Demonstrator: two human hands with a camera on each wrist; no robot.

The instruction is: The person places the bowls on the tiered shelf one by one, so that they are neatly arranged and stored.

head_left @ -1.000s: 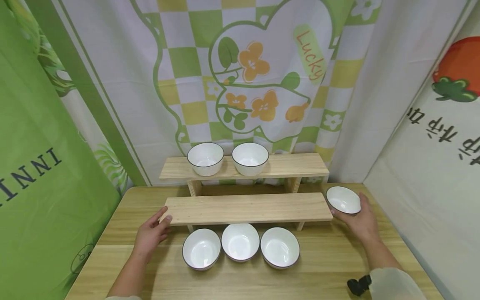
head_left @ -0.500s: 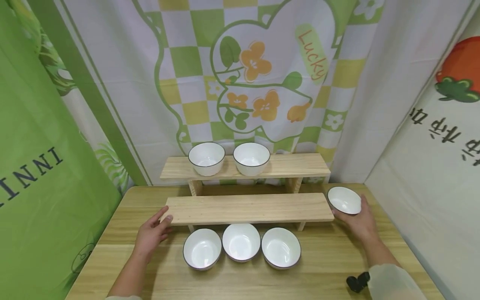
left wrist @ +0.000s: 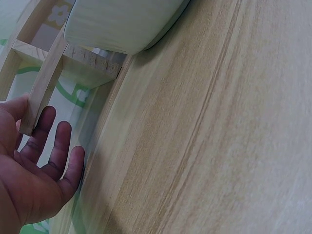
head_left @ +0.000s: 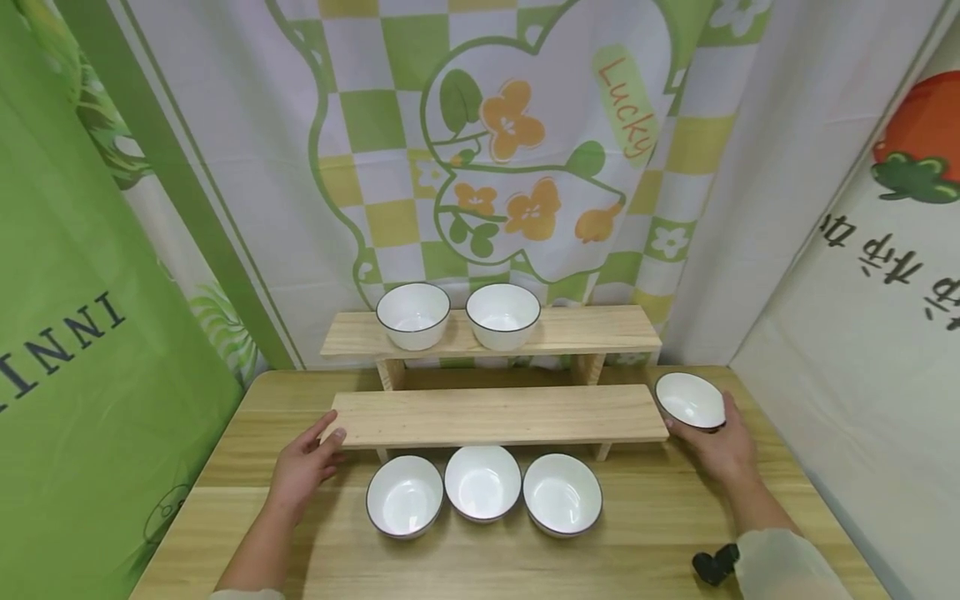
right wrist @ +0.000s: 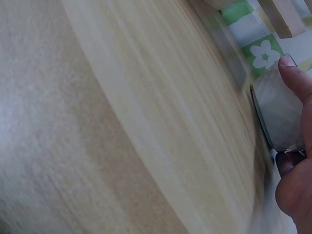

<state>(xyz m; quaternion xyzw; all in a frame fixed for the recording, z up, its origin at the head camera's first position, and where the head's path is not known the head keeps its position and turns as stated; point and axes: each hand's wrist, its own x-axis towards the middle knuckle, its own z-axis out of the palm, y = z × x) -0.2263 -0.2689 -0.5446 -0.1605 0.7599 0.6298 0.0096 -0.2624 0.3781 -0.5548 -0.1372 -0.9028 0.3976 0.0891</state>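
Note:
At the left end of the lower shelf board [head_left: 495, 417], my left hand [head_left: 300, 471] grips the edge between thumb and fingers. The left wrist view shows the thumb [left wrist: 17, 106] on one face of the board and the index finger against the other, the remaining fingers loosely bent. Off the shelf's right end, my right hand [head_left: 723, 442] holds a white bowl [head_left: 688, 400] with a dark rim, tilted slightly. In the right wrist view, its thumb [right wrist: 294, 80] lies along the outside of that bowl [right wrist: 278, 109]; part of the hand is cut off.
Two white bowls [head_left: 413, 321] [head_left: 502, 321] stand on the upper shelf board [head_left: 592, 329]. Three more bowls [head_left: 405, 500] [head_left: 482, 487] [head_left: 562, 497] stand in a row on the wooden table [head_left: 480, 571] before the shelf. Patterned curtains [head_left: 525, 167] hang behind and at both sides.

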